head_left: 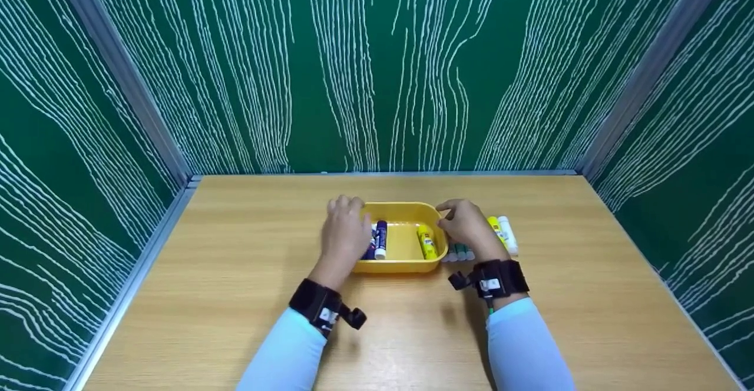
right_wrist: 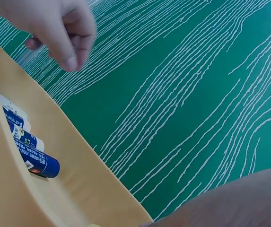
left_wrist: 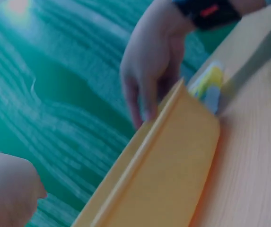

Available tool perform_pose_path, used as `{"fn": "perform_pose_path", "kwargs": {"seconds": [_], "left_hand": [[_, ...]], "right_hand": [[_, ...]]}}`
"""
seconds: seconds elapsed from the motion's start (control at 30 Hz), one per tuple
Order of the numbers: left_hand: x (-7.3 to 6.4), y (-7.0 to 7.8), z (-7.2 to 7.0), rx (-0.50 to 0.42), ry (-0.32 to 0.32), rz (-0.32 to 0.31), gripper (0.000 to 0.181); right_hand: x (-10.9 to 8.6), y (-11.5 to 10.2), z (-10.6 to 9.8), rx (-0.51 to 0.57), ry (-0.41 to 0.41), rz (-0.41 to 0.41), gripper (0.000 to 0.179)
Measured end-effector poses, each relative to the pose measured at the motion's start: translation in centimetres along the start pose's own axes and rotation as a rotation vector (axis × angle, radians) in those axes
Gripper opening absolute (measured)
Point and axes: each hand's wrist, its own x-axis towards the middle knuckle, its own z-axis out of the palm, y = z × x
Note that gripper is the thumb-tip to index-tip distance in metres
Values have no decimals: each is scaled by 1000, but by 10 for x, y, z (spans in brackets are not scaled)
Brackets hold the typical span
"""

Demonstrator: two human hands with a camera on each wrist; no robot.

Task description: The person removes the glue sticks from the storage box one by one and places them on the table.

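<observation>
A yellow plastic tray (head_left: 400, 266) stands in front of me on the table. Toward its left end lie blue-and-white glue sticks (head_left: 381, 239), labels visible in the right wrist view (right_wrist: 31, 151). A yellow glue stick (head_left: 426, 242) lies by the right end. Over the tray's left end is my left hand (head_left: 346, 229), its fingers loosely bent with nothing in them in the right wrist view. My right hand (head_left: 465, 223) is at the far right corner, fingertips right at the rim and pointing down. The left hand hides part of the tray's left end.
Right of the tray, a yellow glue stick (head_left: 496, 229) and a white one (head_left: 507, 235) lie side by side, partly behind my right wrist. Several green-and-grey sticks (head_left: 461, 253) show below that hand. Green panels with white wavy lines (head_left: 341, 85) enclose the wooden table (head_left: 259, 232).
</observation>
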Motion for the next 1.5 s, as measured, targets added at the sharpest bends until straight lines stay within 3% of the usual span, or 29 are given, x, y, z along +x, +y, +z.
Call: {"fn": "perform_pose_path", "kwargs": {"seconds": [0.13, 0.27, 0.43, 0.7, 0.87, 1.2, 1.37, 1.5], "left_hand": [[1, 26, 10, -67, -97, 27, 39], [2, 47, 26, -116, -210, -2, 44], [5, 64, 46, -118, -316, -29, 41], [9, 81, 68, -230, -463, -182, 61], [8, 88, 72, -234, -488, -178, 63], [11, 91, 81, -95, -465, -46, 41], [12, 88, 81, -121, -459, -34, 20], [12, 87, 79, -153, -462, -43, 25]], "right_hand": [[1, 1, -1, -2, 1, 6, 46], [1, 3, 1, 1, 7, -9, 46], [0, 5, 2, 10, 27, -62, 44], [0, 3, -3, 12, -2, -29, 46], [1, 4, -4, -2, -21, -29, 46], [0, 7, -1, 9, -11, -28, 45], [-2, 8, 1, -20, 21, -92, 44], [-2, 7, 1, -36, 35, -121, 43]]}}
